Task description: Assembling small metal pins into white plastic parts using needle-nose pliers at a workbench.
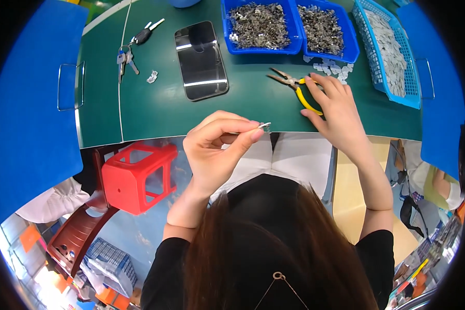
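Between thumb and forefinger, my left hand (pixel 217 144) pinches a small white piece (pixel 264 125) with tiny metal prongs under it, just off the table's front edge. Over the green table, my right hand (pixel 338 106) has its fingers and thumb on the yellow handles of a pair of long-nose pliers (pixel 300 93). The pliers' jaws are spread and point left, away from that hand. Small white flat pieces (pixel 333 68) lie loose beyond my right hand.
Two blue bins (pixel 300 28) of small metal parts stand at the back. To their right is a light-blue basket (pixel 382 62) of white pieces. A smartphone (pixel 201 62), keys (pixel 127 59) and a clear scrap (pixel 152 76) lie left. A red stool (pixel 134 178) stands below.
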`<action>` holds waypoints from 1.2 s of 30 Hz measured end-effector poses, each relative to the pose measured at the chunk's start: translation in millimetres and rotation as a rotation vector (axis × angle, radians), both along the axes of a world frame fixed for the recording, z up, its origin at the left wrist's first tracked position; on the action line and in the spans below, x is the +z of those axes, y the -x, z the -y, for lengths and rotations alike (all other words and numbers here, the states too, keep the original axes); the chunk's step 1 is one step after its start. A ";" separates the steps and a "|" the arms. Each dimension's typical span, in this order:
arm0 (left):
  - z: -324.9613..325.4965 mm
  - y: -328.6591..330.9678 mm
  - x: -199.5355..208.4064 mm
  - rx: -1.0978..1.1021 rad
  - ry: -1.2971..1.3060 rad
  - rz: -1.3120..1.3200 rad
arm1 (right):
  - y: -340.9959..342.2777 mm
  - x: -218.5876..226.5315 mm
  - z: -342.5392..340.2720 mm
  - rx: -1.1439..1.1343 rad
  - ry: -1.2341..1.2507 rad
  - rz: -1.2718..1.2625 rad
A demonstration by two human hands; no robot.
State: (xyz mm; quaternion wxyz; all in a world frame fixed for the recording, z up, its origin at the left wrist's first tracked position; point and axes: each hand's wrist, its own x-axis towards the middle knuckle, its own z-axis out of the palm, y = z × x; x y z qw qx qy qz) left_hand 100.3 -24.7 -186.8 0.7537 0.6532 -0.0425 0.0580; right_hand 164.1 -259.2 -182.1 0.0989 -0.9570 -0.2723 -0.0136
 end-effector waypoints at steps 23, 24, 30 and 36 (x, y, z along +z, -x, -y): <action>-11.1 -1.5 12.2 0.057 -0.391 0.150 | 14.6 88.0 -21.0 0.411 -0.027 0.270; -10.7 -1.5 12.8 0.054 -0.387 0.148 | 16.7 91.9 -21.5 0.420 0.036 0.253; -10.8 1.2 15.1 0.053 -0.461 0.186 | 18.9 104.3 -22.1 0.536 0.176 0.350; -10.4 2.6 14.6 0.040 -0.492 0.191 | 20.4 96.9 -26.4 0.611 0.175 0.451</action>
